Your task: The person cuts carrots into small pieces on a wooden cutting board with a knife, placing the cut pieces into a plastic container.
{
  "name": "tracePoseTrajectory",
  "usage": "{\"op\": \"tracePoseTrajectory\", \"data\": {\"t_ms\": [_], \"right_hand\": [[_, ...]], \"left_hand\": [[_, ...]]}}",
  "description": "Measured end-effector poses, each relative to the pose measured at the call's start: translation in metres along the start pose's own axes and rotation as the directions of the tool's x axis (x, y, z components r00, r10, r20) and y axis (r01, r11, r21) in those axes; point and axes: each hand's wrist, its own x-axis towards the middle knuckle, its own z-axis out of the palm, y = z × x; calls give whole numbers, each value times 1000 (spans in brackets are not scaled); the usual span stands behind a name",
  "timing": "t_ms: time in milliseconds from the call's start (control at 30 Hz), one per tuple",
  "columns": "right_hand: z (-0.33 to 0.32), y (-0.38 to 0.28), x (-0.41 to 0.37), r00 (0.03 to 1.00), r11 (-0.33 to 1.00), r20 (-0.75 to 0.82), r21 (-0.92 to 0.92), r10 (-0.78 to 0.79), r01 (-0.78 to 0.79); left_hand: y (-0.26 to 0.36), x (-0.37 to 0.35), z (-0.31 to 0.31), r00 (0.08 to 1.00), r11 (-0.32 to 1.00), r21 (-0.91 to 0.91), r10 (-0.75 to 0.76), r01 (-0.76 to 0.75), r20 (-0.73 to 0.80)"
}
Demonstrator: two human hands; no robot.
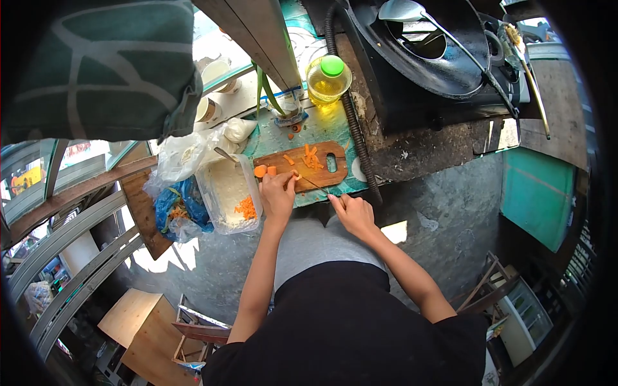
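My right hand (353, 213) is closed around the handle of a small knife (314, 185), its blade pointing toward 10 o'clock. My left hand (278, 198) has its fingertips pinched together on what looks like a small carrot piece (297, 177), low on the wooden cutting board (320, 175). Fingertips and blade are close, so if the piece rolls or the edge slips, I could nick a finger.

At 11 o'clock from my left hand, carrot chunks (260, 171) sit at the board's end; being round, they could roll off. At 1 o'clock, carrot strips (312, 157) lie loose, easily swept onto the counter (309, 133).

At 9 o'clock, a plastic container (205, 193) with diced carrot (245, 208) stands open just beside my wrist; a careless elbow could tip it. Farther, at 1 o'clock, a green-lidded oil jar (324, 90) stands near a corrugated hose (356, 128); tugging that could topple it.
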Motion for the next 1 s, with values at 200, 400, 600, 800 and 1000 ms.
{"op": "tracePoseTrajectory", "data": {"t_ms": [200, 400, 600, 800, 1000], "right_hand": [[-13, -3, 6, 998, 996, -7, -69, -61, 60], [-19, -8, 12, 995, 988, 25, -120, -93, 95], [-20, -12, 18, 995, 988, 48, -123, -90, 95], [-14, -10, 24, 994, 992, 97, -108, -58, 69], [-8, -6, 30, 988, 993, 152, -121, 0, 18]], "left_hand": [[-4, 1, 6, 996, 991, -103, -87, 88, 16], [-5, 4, 4, 992, 983, -136, -123, 125, 20], [-4, 6, 0, 977, 974, -87, -201, 207, 78], [-4, 7, 0, 977, 975, -89, -198, 205, 82], [-9, 10, 1, 978, 983, -6, -183, 184, 105]]}}
